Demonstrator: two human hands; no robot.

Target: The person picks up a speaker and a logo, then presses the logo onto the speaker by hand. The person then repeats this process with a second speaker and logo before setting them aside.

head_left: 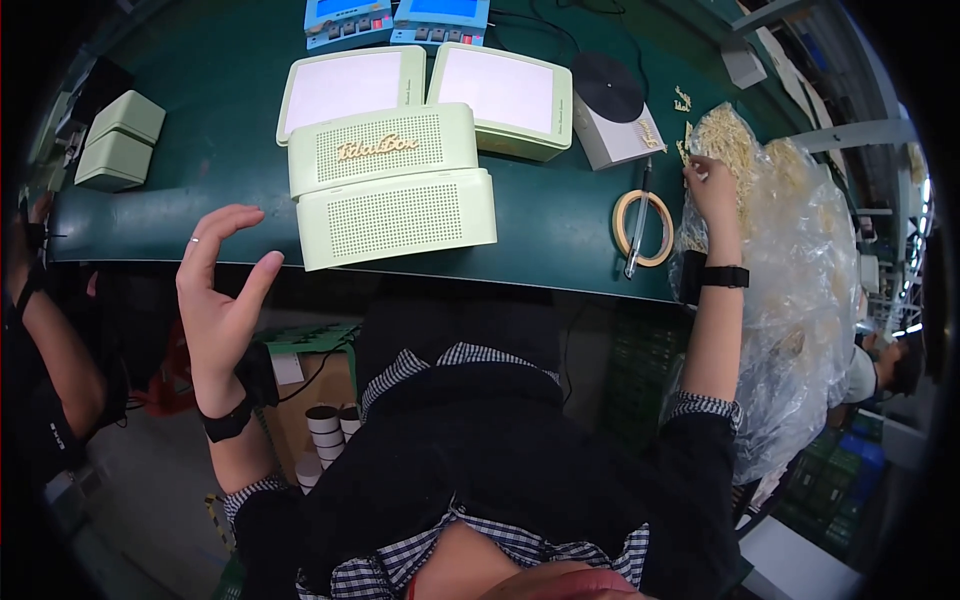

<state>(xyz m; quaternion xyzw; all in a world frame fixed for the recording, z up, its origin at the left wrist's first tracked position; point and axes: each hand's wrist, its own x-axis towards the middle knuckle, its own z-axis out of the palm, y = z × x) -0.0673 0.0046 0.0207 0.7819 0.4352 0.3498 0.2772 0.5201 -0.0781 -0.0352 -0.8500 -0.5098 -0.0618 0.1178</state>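
My left hand (pixel 220 300) is raised in front of the bench edge, thumb and fingers apart in a C shape, with nothing in it. To its right stand two pale green speaker boxes with perforated fronts. The farther box (pixel 465 140) carries a beige script badge (pixel 375 147) on its grille; the nearer box (pixel 480 210) has a bare grille. My right hand (pixel 712 190) is at the edge of a clear plastic bag (pixel 800 300) full of small beige script badges (pixel 722 135). Its fingertips are pinched together beside some loose badges, and what they hold is too small to make out.
Behind the boxes lie two green housings (pixel 350 88) with white panels, near blue electronic units (pixel 440 20). A white device with a black disc (pixel 608 88), a tape roll (pixel 622 225) and a pen (pixel 632 262) sit right. More green boxes (pixel 115 160) and another person's arm (pixel 60 340) are left.
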